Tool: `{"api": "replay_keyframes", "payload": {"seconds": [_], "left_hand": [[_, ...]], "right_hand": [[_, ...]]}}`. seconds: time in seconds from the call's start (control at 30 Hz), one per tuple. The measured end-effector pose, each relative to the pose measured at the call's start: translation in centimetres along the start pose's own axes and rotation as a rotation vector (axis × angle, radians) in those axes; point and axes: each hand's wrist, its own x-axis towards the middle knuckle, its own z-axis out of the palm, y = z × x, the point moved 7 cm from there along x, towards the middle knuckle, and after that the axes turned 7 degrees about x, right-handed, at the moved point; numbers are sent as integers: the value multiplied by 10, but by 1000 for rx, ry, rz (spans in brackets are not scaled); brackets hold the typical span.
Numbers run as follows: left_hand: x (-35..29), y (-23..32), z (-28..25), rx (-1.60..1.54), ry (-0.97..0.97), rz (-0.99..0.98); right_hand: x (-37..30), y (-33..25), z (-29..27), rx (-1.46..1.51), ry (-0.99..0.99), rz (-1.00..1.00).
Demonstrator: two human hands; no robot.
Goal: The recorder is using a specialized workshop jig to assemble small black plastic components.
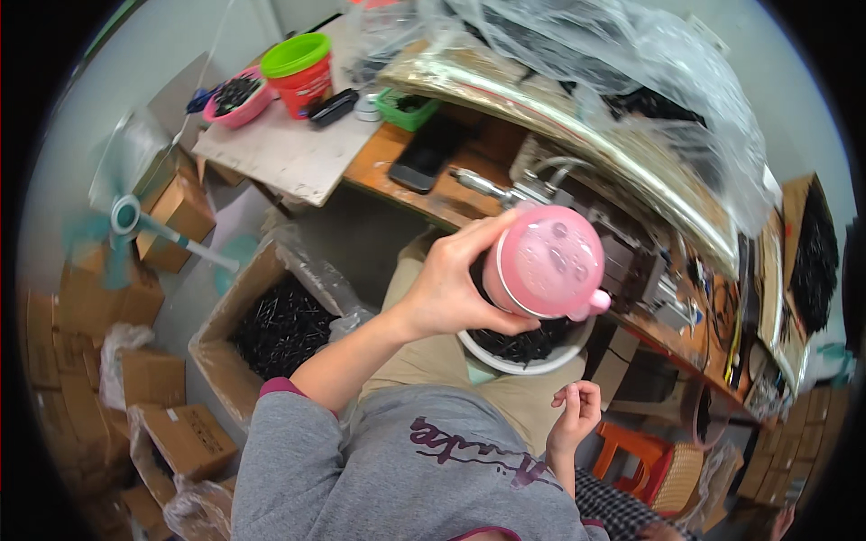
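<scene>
My left hand (460, 284) is wrapped round a pink cup (552, 261) with a translucent domed lid dotted with droplets. Thumb and fingers grip it from the left, and a small pink knob sticks out at its lower right. Below the cup, at my lap, sits a white bowl (532, 365) of thin black pieces, partly covered by the cup and hand. My right hand (575, 417) is raised near my right side, fingers curled in, with nothing visible in them.
A bench (374, 171) ahead carries a metal fixture (541, 185), a black phone (424, 158) and a green basket (406, 106). A red bucket (302, 81) stands at the far left. A carton of black pieces (216, 347) and a fan (126, 215) are left; an orange chair (631, 455) is right.
</scene>
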Motion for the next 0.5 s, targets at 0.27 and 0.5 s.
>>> {"api": "replay_keyframes", "payload": {"seconds": [0.27,0.5], "left_hand": [[-36,-63,-119,62,310,-282],[-59,-136,-216,236,547,-336]], "right_hand": [[13,8,55,-32,-148,32],[14,20,81,-39,-214,102]]}}
